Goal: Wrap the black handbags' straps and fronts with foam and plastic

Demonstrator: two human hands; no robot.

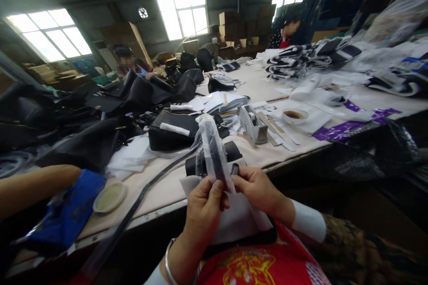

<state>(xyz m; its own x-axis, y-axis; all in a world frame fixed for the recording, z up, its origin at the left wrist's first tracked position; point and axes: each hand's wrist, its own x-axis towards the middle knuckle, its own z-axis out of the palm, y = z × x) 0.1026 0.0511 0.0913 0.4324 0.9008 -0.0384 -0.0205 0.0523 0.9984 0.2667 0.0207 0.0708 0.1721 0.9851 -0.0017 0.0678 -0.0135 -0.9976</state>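
Note:
In the middle of the head view, a bag strap (214, 149) wrapped in whitish translucent film stands up in a loop. My left hand (204, 207) pinches its lower part between thumb and fingers. My right hand (261, 189) is closed at the strap's right side, gripping the edge of the film; a small dark piece (235, 169) shows at its fingertips. Under both hands lies a white sheet (240, 220), over a dark item partly hidden at the table edge. Just behind the strap is a black rolled part (234, 150).
A black bag (174, 129) and a tape dispenser (253, 124) stand beyond my hands. A long dark strap (147, 187) hangs over the table edge. Black bags pile up at left, near another person's arm (36, 187). A tape roll (294, 116) lies at right. Other people work farther back.

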